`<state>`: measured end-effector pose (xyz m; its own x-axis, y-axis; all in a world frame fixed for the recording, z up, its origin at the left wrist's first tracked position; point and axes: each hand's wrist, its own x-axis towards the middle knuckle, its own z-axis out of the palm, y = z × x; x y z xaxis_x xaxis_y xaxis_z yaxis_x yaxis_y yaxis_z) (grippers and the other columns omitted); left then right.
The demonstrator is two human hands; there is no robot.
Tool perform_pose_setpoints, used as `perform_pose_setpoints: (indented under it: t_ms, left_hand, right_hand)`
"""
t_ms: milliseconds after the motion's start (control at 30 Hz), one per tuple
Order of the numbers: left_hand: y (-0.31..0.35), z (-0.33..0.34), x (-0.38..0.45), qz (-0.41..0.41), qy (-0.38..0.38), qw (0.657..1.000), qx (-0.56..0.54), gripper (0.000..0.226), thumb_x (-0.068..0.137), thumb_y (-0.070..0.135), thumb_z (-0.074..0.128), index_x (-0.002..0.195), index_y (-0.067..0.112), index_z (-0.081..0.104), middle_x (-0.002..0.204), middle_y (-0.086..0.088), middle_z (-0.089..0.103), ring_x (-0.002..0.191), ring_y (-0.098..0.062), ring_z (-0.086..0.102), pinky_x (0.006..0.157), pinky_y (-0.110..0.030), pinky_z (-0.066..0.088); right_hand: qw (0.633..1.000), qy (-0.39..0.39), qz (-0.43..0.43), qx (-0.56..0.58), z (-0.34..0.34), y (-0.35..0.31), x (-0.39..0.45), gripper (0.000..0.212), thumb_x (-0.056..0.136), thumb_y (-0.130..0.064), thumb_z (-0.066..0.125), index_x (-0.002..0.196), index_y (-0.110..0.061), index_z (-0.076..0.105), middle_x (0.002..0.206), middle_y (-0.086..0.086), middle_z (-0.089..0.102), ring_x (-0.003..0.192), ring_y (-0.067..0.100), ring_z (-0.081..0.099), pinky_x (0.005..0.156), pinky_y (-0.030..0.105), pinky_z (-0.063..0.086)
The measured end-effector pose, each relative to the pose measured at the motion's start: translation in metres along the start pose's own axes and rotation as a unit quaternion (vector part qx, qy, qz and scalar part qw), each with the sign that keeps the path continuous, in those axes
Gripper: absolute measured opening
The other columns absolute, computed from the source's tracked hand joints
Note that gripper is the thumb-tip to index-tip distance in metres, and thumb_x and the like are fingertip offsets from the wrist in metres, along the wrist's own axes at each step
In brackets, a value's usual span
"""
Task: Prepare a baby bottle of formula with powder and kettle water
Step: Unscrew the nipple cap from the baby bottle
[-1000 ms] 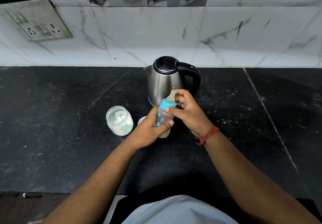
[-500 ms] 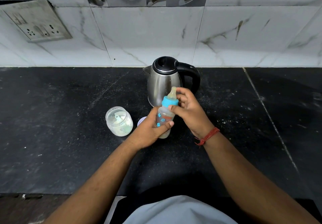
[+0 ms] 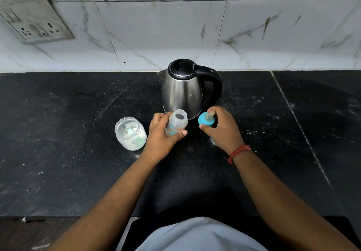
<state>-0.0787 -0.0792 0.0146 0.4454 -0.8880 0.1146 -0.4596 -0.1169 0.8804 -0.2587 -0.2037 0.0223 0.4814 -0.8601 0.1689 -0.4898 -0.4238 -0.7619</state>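
My left hand wraps around the open bottle; just right of it, my right hand, palm down, pinches the blue teat cap.

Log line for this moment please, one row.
step: bottle opened | left hand: holds open bottle | right hand: holds teat cap | kettle: lid closed | powder jar: open

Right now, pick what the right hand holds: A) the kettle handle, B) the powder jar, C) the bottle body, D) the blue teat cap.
D: the right hand grips the blue teat cap, off the open bottle in the left hand.
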Motion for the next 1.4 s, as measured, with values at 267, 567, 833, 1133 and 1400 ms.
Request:
perform_pose_setpoints:
  t_ms: [267,567,833,1133,1400]
  left_hand:
    - [-0.012,0.019,0.006,-0.012,-0.013,0.998,0.055,0.052,0.077,0.022,0.088,0.121,0.018,0.063,0.115,0.004,0.057,0.110,-0.014,0.057,0.095,-0.033,0.047]
    - [-0.031,0.034,0.010,-0.008,-0.060,0.994,0.094,0.055,0.078,0.022,0.087,0.126,0.020,0.060,0.116,0.009,0.058,0.113,-0.011,0.051,0.111,-0.046,0.039]
    - [-0.039,0.035,0.014,-0.011,-0.070,0.993,0.091,0.059,0.078,0.026,0.087,0.129,0.020,0.057,0.121,0.008,0.060,0.116,-0.012,0.051,0.112,-0.048,0.039]
    - [-0.033,0.017,-0.001,-0.001,-0.024,0.996,0.082,0.064,0.078,0.053,0.076,0.132,0.028,0.051,0.120,0.016,0.055,0.118,-0.011,0.053,0.106,-0.041,0.045]
    - [-0.014,-0.005,-0.007,0.147,0.048,0.980,0.128,0.067,0.096,0.054,0.058,0.147,0.013,0.045,0.149,0.000,0.053,0.144,-0.016,0.044,0.129,-0.042,0.008]
  right_hand:
    - [0.974,-0.066,-0.041,-0.214,0.024,0.026,-0.009,0.082,0.076,-0.031,0.083,0.144,-0.016,0.040,0.123,-0.001,0.065,0.125,0.021,0.054,0.125,0.046,0.016]
    - [0.944,-0.092,-0.041,-0.314,0.040,0.039,-0.007,0.088,0.075,-0.047,0.080,0.145,-0.016,0.036,0.131,-0.001,0.065,0.135,0.017,0.048,0.124,0.053,0.003]
    - [0.938,-0.116,-0.026,-0.325,0.041,0.042,-0.008,0.095,0.076,-0.053,0.078,0.151,-0.018,0.029,0.140,0.000,0.060,0.144,0.019,0.038,0.124,0.054,0.002]
    - [0.973,-0.077,-0.001,-0.216,0.021,0.039,-0.010,0.097,0.078,-0.056,0.073,0.155,-0.020,0.025,0.155,0.003,0.045,0.152,0.021,0.022,0.126,0.048,0.008]
    - [0.991,0.030,-0.076,-0.105,0.009,0.004,-0.010,0.067,0.088,-0.035,0.070,0.145,-0.012,0.045,0.146,0.008,0.052,0.140,0.025,0.041,0.117,0.048,0.034]
